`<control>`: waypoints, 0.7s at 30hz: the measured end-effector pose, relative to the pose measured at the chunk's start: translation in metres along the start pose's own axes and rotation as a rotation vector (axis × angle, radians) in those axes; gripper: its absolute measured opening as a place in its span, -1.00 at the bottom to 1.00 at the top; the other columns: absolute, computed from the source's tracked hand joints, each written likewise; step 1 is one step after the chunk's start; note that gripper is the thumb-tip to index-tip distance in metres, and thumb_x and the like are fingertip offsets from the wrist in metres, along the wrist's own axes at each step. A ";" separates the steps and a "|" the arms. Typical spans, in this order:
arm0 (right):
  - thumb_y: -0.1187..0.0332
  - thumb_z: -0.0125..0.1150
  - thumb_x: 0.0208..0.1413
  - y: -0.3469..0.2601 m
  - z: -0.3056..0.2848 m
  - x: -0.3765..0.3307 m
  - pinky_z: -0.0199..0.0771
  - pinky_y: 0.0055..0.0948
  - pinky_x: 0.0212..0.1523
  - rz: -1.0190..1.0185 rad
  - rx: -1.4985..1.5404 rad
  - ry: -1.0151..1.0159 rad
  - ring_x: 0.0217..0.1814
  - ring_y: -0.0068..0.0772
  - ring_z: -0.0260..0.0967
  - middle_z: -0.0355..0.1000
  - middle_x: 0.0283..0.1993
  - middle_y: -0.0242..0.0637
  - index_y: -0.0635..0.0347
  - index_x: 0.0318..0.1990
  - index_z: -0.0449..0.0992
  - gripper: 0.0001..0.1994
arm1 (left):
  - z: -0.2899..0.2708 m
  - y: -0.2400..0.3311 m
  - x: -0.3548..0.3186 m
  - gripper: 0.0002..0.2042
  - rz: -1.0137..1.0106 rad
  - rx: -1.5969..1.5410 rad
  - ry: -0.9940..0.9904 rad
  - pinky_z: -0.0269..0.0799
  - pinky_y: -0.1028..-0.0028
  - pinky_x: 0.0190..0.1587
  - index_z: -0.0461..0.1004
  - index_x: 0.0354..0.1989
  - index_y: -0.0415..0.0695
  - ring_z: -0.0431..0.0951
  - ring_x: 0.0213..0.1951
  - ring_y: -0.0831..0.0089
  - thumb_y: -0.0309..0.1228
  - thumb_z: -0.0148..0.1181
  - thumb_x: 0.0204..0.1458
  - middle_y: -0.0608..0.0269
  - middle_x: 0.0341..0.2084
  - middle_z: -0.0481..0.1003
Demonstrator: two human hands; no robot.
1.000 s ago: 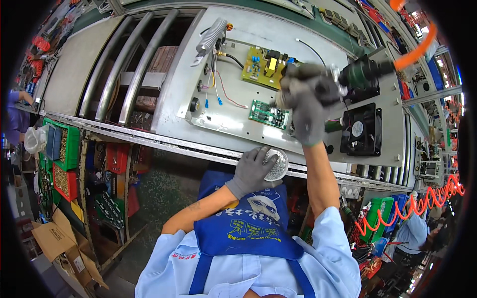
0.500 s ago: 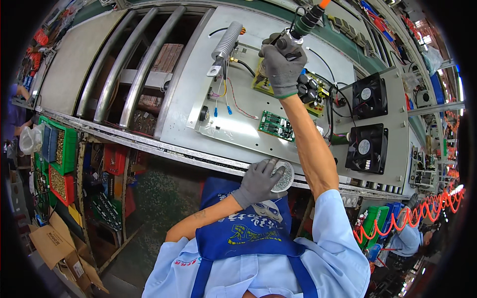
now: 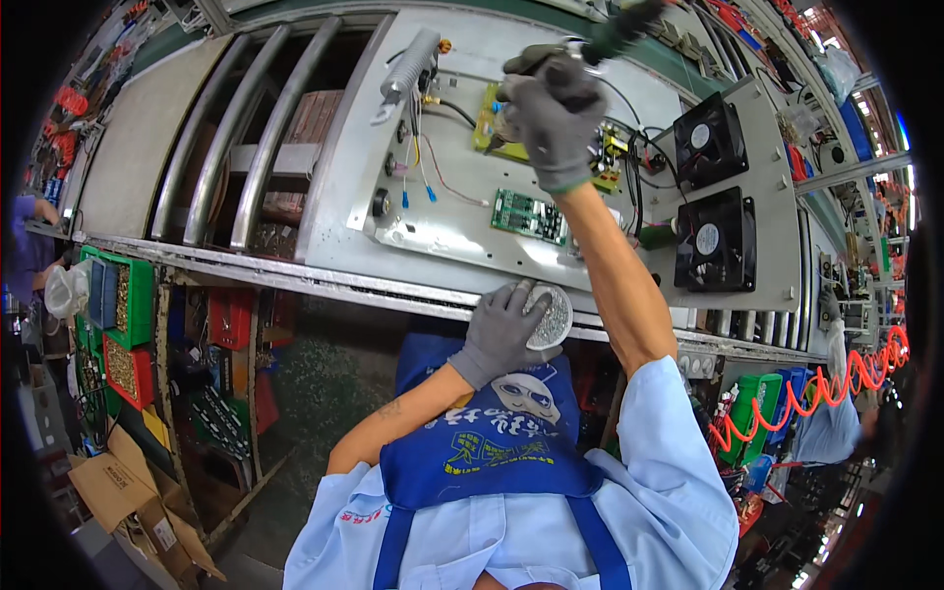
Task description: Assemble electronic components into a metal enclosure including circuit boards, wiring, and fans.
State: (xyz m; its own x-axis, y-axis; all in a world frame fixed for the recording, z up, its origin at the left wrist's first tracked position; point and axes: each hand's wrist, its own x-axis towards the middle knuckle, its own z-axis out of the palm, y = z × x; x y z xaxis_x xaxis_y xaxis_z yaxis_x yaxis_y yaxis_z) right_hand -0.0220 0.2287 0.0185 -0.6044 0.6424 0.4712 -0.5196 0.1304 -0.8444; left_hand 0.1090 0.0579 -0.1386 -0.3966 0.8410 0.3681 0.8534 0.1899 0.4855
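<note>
My left hand (image 3: 498, 332), in a grey glove, holds a round white tub (image 3: 557, 317) of small metal screws at the bench's front edge. My gloved right hand (image 3: 557, 133) grips a power screwdriver (image 3: 623, 31) with a dark green and black body, blurred by motion. It is above a metal chassis plate (image 3: 442, 231), beside a yellow-edged circuit board (image 3: 489, 118) that it partly covers. Nearer to me on the plate lies a green circuit board (image 3: 528, 215). A ribbed silver resistor (image 3: 411, 67) stands at the plate's far left, with loose wires ending in blue connectors (image 3: 430, 195).
Two black fans (image 3: 710, 239) are mounted on a panel at the right. Metal rollers (image 3: 275, 138) run along the left of the bench. Below are a green bin (image 3: 138, 305), a red bin (image 3: 128, 374) and a cardboard box (image 3: 118, 482). A coiled orange hose (image 3: 787, 413) hangs at right.
The chassis and its boards appear slightly farther left and up. My right hand and the screwdriver have shifted and tilted, uncovering more of the yellow-edged board. My left hand still holds the tub.
</note>
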 end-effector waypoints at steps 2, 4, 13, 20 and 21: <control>0.67 0.22 -0.07 -0.035 -0.012 -0.027 0.43 -0.58 -0.40 0.010 0.053 -0.008 -0.46 -0.63 0.39 0.49 -0.44 -0.40 0.30 -0.32 0.54 -0.86 | -0.001 0.003 0.001 -0.26 -0.028 0.005 -0.028 0.39 0.09 0.06 0.55 0.10 0.00 0.43 0.06 0.00 0.21 0.38 -0.25 -0.06 0.09 0.41; 0.68 0.23 -0.06 -0.058 -0.036 -0.054 0.47 -0.57 -0.38 0.132 -0.029 -0.016 -0.43 -0.61 0.43 0.53 -0.40 -0.35 0.30 -0.29 0.55 -0.84 | -0.002 0.005 0.001 -0.26 -0.003 0.000 0.007 0.39 0.07 0.07 0.54 0.12 0.02 0.43 0.05 -0.03 0.21 0.38 -0.24 -0.08 0.09 0.41; 0.71 0.29 -0.08 -0.067 -0.103 -0.147 0.53 -0.53 -0.34 0.358 -0.237 0.129 -0.37 -0.58 0.48 0.55 -0.34 -0.29 0.32 -0.23 0.55 -0.78 | 0.002 0.005 0.000 -0.24 0.002 0.052 -0.009 0.37 0.06 0.09 0.53 0.13 0.00 0.41 0.05 -0.02 0.23 0.37 -0.23 -0.05 0.10 0.38; 0.71 0.19 0.00 -0.050 -0.116 -0.164 0.44 -0.50 -0.45 0.255 -0.230 0.072 -0.44 -0.53 0.39 0.47 -0.34 -0.18 0.39 -0.14 0.46 -0.76 | 0.002 0.005 0.000 -0.25 0.033 0.074 0.020 0.37 0.08 0.07 0.52 0.13 0.01 0.40 0.05 0.01 0.24 0.36 -0.22 -0.02 0.10 0.37; 0.71 0.17 0.02 -0.046 -0.118 -0.165 0.42 -0.50 -0.49 0.253 -0.218 0.060 -0.47 -0.53 0.36 0.45 -0.36 -0.17 0.39 -0.12 0.44 -0.76 | 0.002 0.005 0.001 -0.25 0.031 0.077 0.015 0.36 0.08 0.07 0.53 0.12 0.01 0.40 0.05 0.01 0.23 0.37 -0.22 -0.02 0.10 0.37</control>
State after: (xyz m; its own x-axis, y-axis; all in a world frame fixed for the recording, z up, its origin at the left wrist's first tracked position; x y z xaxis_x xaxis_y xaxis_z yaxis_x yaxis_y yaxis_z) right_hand 0.1729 0.2059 -0.0502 -0.6582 0.7172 0.2289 -0.2122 0.1151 -0.9704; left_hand 0.1133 0.0601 -0.1375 -0.3737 0.8398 0.3938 0.8886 0.2024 0.4117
